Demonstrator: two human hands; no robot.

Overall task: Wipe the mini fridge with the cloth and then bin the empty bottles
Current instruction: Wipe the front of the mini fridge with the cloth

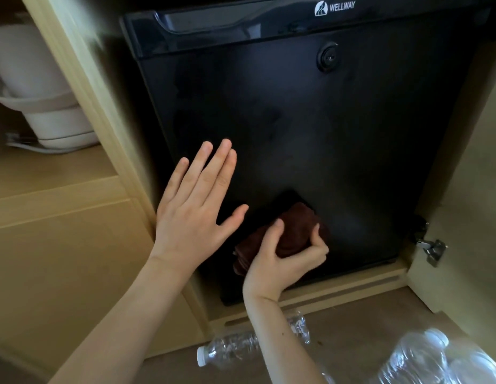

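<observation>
A black mini fridge point(324, 134) with its door closed sits inside a pale wooden cabinet point(75, 245), and everything else is placed from it. The left hand point(191, 217) is spread flat over the lower left part of the fridge door, fingers straight and close together, thumb out to the side; whether the palm actually touches the door cannot be told. The right hand point(282, 261) is just beside it, lower on the door, with fingers and thumb curled around a bunched dark brown cloth point(294, 231) held against the door's bottom centre. On the fridge's top band is a white WELLWAY logo point(335, 7), and below that a round key lock point(328, 57). On the floor in front of the fridge's base lies a clear, crumpled plastic bottle point(233, 347) with a white cap, on its side and partly hidden by the right forearm. More clear bottles point(424, 356) lie blurred to the fridge's lower right. A metal hinge point(432, 249) sits at the fridge's lower right corner. On a shelf to the fridge's left stands a white electric kettle point(47, 106).
</observation>
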